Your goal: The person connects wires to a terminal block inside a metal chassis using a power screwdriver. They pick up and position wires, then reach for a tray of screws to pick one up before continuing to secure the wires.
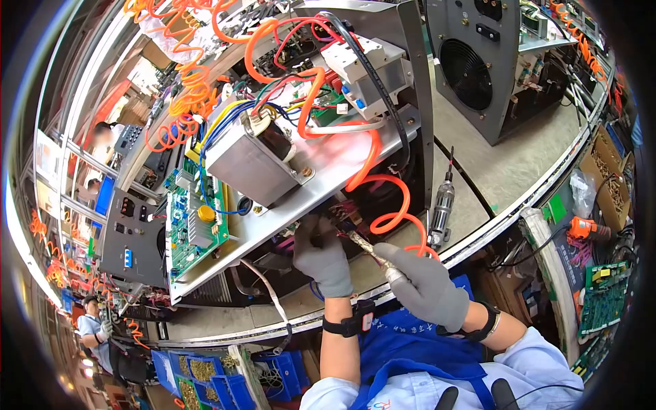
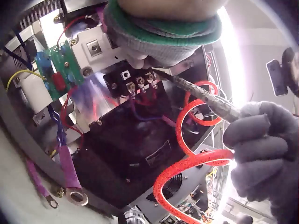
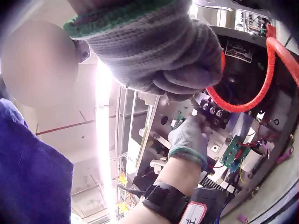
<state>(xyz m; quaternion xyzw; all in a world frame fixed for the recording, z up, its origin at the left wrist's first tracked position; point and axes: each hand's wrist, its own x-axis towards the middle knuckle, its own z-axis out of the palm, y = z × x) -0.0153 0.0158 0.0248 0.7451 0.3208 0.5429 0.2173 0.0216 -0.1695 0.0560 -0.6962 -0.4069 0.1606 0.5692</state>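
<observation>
My gloved right hand [image 1: 427, 287] grips a long, slim tool [image 1: 369, 249] with a worn, speckled shaft, its exact kind unclear. In the left wrist view the tool's narrow end [image 2: 170, 78] points at a black terminal block [image 2: 113, 80] with screws and wire lugs. Reaching under the metal plate [image 1: 328, 160], my gloved left hand [image 1: 324, 263] has its fingertips right beside that block. Those fingertips are largely hidden in the head view. Seen from the right wrist, the left glove [image 3: 189, 140] lies just beyond the curled right glove [image 3: 163, 56].
An orange coiled air hose [image 1: 393, 205] hangs close to the right hand. A power screwdriver [image 1: 443, 208] lies on the bench to its right. Above are a transformer [image 1: 249, 160] and a green circuit board [image 1: 195, 225]. Another fan-fitted unit [image 1: 471, 75] stands behind.
</observation>
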